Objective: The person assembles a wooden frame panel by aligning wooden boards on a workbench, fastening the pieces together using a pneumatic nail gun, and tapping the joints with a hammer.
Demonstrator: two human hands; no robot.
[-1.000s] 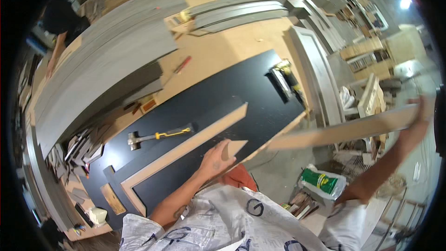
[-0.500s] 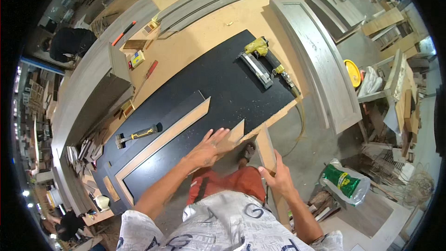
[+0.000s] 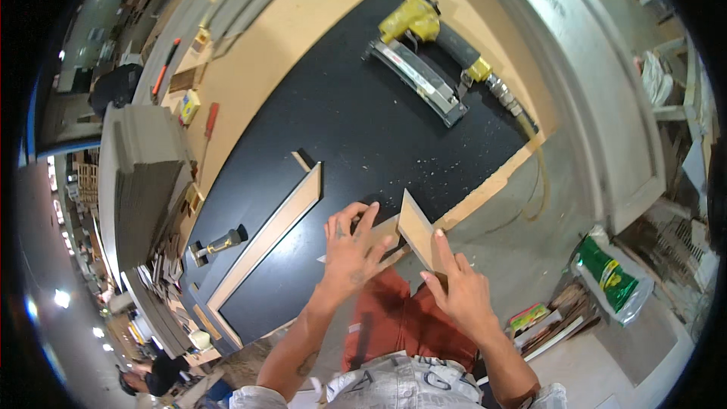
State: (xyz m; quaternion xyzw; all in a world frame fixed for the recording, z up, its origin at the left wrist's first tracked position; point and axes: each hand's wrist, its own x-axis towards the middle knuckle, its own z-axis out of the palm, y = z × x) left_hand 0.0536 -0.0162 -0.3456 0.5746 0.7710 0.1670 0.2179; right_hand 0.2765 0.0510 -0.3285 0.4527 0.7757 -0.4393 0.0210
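Note:
My right hand [image 3: 462,288] grips a flat wooden strip [image 3: 421,236] with a pale face and a pointed, angle-cut end; its thumb and fingers are on opposite edges. That end meets or overlaps a second angle-cut strip [image 3: 388,229] at the near edge of the black panel [image 3: 333,106]. Over this second strip lies my left hand [image 3: 351,254], its thumb and fingers spread; whether it presses on the strip I cannot tell. Further left on the panel, a long pale strip [image 3: 276,227] is joined at a corner to a short one.
A yellow and black nail gun [image 3: 420,60] with a hose lies on the panel's far right. At left are a hammer [image 3: 219,244], a red-handled tool [image 3: 211,121] and stacked grey panels [image 3: 148,182]. A long grey door panel [image 3: 591,68] stands at right, near a green bag [image 3: 608,276].
My right hand has raised its strip and brought the angled end to the other strip's tip. My left hand's fingers have spread and bent. The view has moved closer and turned.

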